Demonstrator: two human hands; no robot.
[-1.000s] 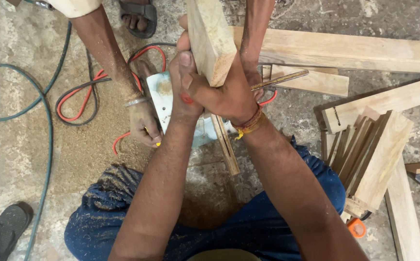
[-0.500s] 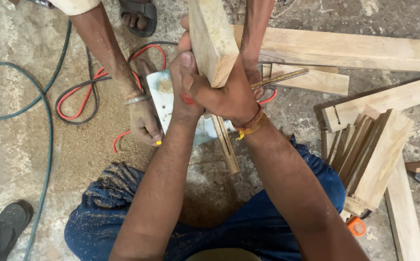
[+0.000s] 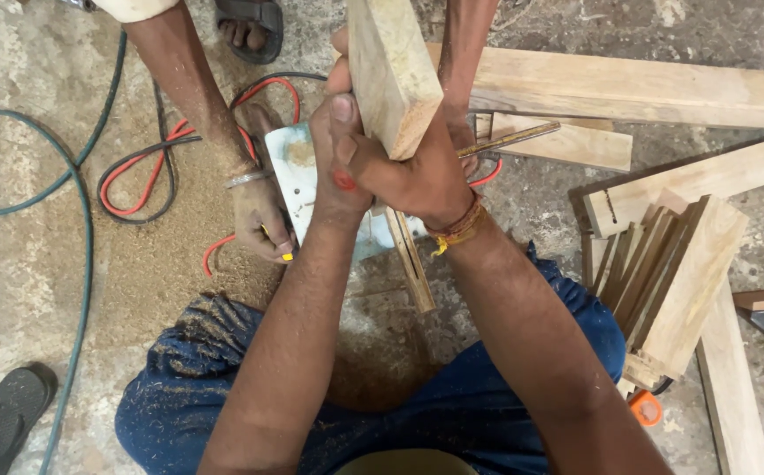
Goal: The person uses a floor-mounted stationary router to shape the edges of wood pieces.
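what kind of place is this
Most likely a floor-level woodworking shop: sawdust covers the concrete floor, cut planks lie stacked, and both hands grip a wood block.

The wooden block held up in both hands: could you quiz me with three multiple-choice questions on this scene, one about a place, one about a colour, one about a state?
1. Where does the black sandal lie?
A. lower left, on the floor
B. on the stacked slats
C. on the blue trousers

2. What colour is the wristband on the right hand?
A. green
B. orange
C. white

3. How is the wooden block held?
A. lying loose on the floor
B. pinched by one hand
C. clasped in both hands

Answers:
1 A: it sits by the green hose at the lower left edge.
2 B: an orange thread rings that wrist.
3 C: the left hand and the right hand wrap its lower end in one grip.
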